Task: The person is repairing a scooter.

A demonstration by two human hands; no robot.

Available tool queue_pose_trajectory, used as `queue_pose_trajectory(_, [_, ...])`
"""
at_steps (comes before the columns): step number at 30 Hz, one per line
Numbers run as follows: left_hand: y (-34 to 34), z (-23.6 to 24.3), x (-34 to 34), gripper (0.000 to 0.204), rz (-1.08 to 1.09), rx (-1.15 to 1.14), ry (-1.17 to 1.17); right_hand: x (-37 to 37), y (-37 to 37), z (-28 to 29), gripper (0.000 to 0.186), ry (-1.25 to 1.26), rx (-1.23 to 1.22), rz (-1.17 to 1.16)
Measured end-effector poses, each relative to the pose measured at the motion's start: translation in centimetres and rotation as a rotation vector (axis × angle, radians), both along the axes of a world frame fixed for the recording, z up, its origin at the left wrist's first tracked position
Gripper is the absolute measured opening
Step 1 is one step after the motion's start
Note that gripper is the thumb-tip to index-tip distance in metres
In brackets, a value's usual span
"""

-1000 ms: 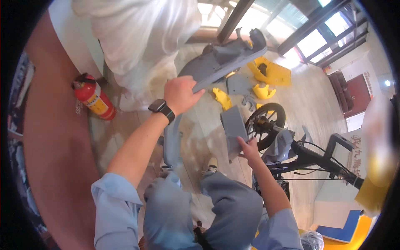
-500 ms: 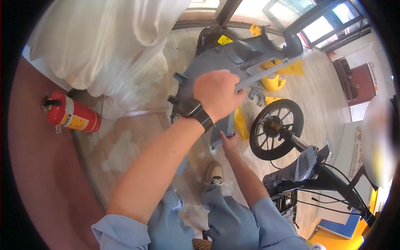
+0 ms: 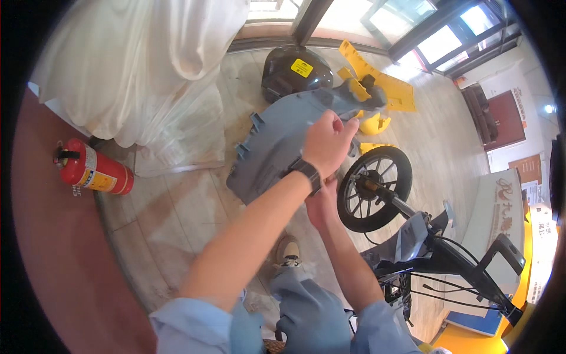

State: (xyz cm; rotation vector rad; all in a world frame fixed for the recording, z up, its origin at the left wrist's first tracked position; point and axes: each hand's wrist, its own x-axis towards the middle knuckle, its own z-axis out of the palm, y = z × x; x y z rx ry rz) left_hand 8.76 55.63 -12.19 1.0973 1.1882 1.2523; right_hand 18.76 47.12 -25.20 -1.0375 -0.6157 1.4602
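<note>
A large grey moulded plastic scooter panel (image 3: pixel 274 135) is tilted in front of me, with small tabs along its left edge. My left hand (image 3: pixel 330 141), wearing a dark watch, is closed on the panel's right edge. Just below it my right hand (image 3: pixel 322 203) grips the same panel near its lower right edge; its fingertips are partly hidden behind my left wrist. Beyond the panel sits a glossy dark rounded case (image 3: pixel 295 74) with a yellow label. Yellow plastic body parts (image 3: pixel 392 88) lie on the floor behind the panel's right end.
A two-wheeler's front wheel (image 3: pixel 375 189) stands close by my right hand, its frame and cables (image 3: pixel 448 253) reaching to the lower right. At left are a red fire extinguisher (image 3: pixel 97 168) and a white draped cover (image 3: pixel 159 76). Glass doors (image 3: pixel 377 23) stand at the back.
The panel has swung to show more of its broad face, its far end dropping lower. My left hand has shifted slightly right, and my right hand now lies close below it.
</note>
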Motion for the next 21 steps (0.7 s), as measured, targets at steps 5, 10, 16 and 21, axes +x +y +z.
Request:
queue_pose_trajectory(5, [-11.6,5.9,-5.1,0.025,-0.088,-0.281,-0.414,2.1,6.2,-6.6,0.058,-0.512,-0.075,-0.369])
queue_pose_trajectory(10, [-22.9,10.4,-7.5,0.01,-0.126,-0.804,-0.902,6.7,4.4,-11.9,0.06,-0.351,-0.212,-0.444])
queue_pose_trajectory(16, [-26.2,9.0,-4.9,0.018,-0.159,-0.844,-0.807,12.3,1.6,-13.9,0.039,0.096,-0.49,-0.183])
queue_pose_trajectory(21, [-26.7,6.7,-5.0,0.022,-0.037,-0.712,-0.768,9.5,-6.4,-10.5,0.032,-0.277,-0.624,0.04])
